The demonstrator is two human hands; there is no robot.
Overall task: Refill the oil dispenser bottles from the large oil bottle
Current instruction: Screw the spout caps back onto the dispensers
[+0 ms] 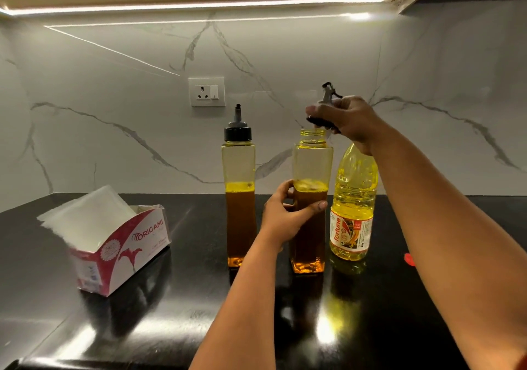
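Observation:
Two tall square dispenser bottles stand on the black counter [176, 307], each about half full of amber oil. The left dispenser bottle [239, 170] wears its black spout cap. The right dispenser bottle [311, 164] has an open neck; my left hand [285, 215] grips its body at the oil line. My right hand [348, 121] holds the removed spout cap [326, 104] just above and to the right of that open neck. The large yellow oil bottle [353, 198] with a Fortune label stands right of it, its top hidden behind my right wrist.
An open Origami tissue box [122, 244] with white tissues sits at the left of the counter. A wall socket [206, 92] is on the marble backsplash. A small red object [409, 259] shows beside my right forearm.

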